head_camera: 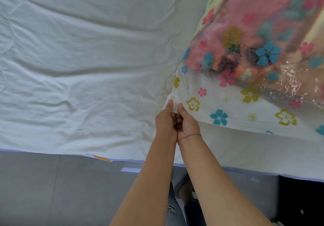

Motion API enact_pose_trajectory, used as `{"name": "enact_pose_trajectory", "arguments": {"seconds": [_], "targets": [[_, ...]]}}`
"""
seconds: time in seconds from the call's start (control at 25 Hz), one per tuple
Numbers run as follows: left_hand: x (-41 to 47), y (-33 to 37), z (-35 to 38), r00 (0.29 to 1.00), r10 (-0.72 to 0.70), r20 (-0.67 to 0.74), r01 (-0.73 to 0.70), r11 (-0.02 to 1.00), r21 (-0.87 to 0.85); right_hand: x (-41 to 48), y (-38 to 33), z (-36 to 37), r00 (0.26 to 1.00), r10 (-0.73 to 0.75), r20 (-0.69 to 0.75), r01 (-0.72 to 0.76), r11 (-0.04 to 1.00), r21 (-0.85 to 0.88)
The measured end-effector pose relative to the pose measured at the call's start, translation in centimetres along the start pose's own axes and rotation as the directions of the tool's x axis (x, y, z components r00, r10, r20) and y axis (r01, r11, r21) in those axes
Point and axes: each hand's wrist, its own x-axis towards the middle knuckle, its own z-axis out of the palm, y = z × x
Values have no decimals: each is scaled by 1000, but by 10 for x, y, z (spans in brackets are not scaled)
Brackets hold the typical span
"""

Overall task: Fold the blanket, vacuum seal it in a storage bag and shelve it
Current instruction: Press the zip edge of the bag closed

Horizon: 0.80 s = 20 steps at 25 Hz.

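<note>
Down at the bottom, grey tiled floor [52, 190] and a knee in torn blue jeans [172, 208], with both bare forearms reaching up over the bed's edge. The hands sit side by side, touching. The left hand [165, 120] pinches the near corner of the clear plastic storage bag printed with coloured flowers [219, 101], thumb on top and fingers curled beneath. The right hand [186, 124], with a thin red thread bracelet [190, 136] at the wrist, pinches the same corner just beside it. The bag lies on the wrinkled white bed sheet [78, 59] and runs off to the far right. Inside it, further back, sits the pink fleecy blanket [263, 15].
</note>
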Motion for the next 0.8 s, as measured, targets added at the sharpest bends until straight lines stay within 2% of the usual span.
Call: {"name": "enact_pose_trajectory", "arguments": {"seconds": [0.12, 0.2, 0.28, 0.4, 0.48, 0.6, 0.68, 0.72, 0.76, 0.8], "targets": [[2, -3, -5, 998, 13, 54, -9, 997, -79, -8, -5, -6, 998, -53, 36, 54, 998, -26], [-3, -5, -5, 994, -21, 110, 36, 991, -129, -15, -19, -21, 996, -71, 45, 74, 996, -58], [-13, -13, 7, 980, -105, 169, 126, 985, -120, -20, -48, -49, 994, -104, -23, 102, 993, -63], [-34, -38, 41, 951, -253, 175, 261, 965, -25, -24, -104, -106, 962, -215, -168, 231, 969, 83], [-39, -51, 54, 966, -235, 108, 232, 972, 39, -32, -141, -142, 914, -303, -271, 340, 935, 102], [-37, -49, 59, 990, -142, 1, 141, 983, 121, -49, -198, -200, 809, -389, -441, 468, 880, 84], [-34, -34, 51, 989, -130, -67, 138, 980, 145, -66, -243, -244, 711, -440, -549, 550, 834, 44], [-35, -24, 46, 986, -93, -137, 118, 975, 190, -78, -265, -262, 627, -487, -608, 567, 820, -72], [-37, -13, 43, 977, -8, -211, 75, 947, 314, -95, -288, -271, 519, -546, -658, 554, 801, -228], [-35, -2, 40, 953, 111, -281, 32, 887, 461, -113, -309, -272, 375, -639, -672, 575, 729, -371]]}}
